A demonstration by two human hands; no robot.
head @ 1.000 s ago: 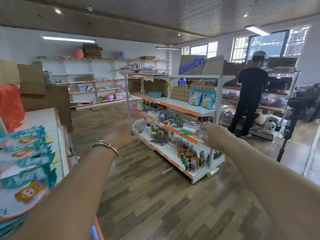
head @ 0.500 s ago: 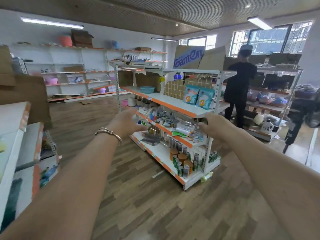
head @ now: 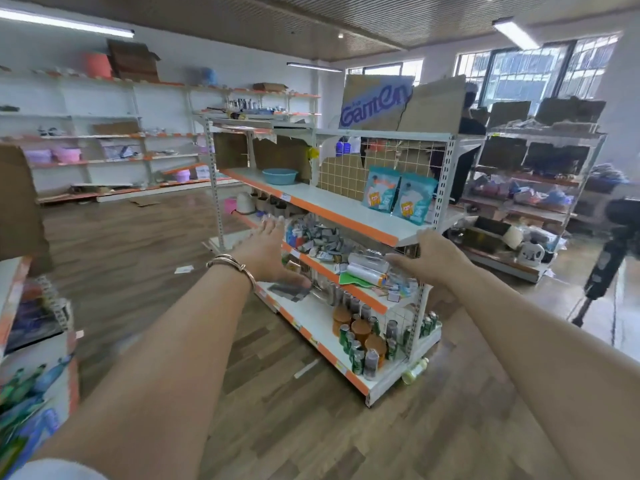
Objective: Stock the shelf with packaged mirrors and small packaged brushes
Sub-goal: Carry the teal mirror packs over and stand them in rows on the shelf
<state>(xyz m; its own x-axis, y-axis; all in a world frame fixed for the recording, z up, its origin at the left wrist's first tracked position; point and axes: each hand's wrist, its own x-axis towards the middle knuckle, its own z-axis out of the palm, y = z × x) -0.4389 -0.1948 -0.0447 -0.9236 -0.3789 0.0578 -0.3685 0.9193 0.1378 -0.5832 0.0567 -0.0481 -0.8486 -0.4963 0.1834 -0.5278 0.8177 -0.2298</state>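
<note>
No packaged mirror or small packaged brush can be picked out for certain. The nearest candidates are a heap of small grey and silver packets [head: 318,237] on the middle board of the white metal shelf with orange edge strips [head: 332,202], but they are too small and blurred to identify. Neither hand carries any stock, so the stocking looks barely begun or between loads. The person appears to be approaching the shelf, and goods to stock have yet to be picked up.

The left hand [head: 266,251], with a thin metal bangle [head: 232,263] at the wrist, reaches forward with its fingers straight and together. Its grip is fully open and holds nothing. The right hand [head: 433,258] is also held out, fingers loosely extended toward the left, its grip open and empty. In the head view it overlaps the end of the top board, but whether it touches the board cannot be told.

Beside the packets on the middle board lie clear-wrapped white rolls [head: 367,268]. On the top board two light blue printed pouches [head: 398,195] stand against the wire grid back, and a round blue plastic basin [head: 280,176] sits farther along. The bottom board holds a cluster of drink cans and brown jars [head: 360,344]. A black camera tripod [head: 602,268] stands well apart on the right.
</note>
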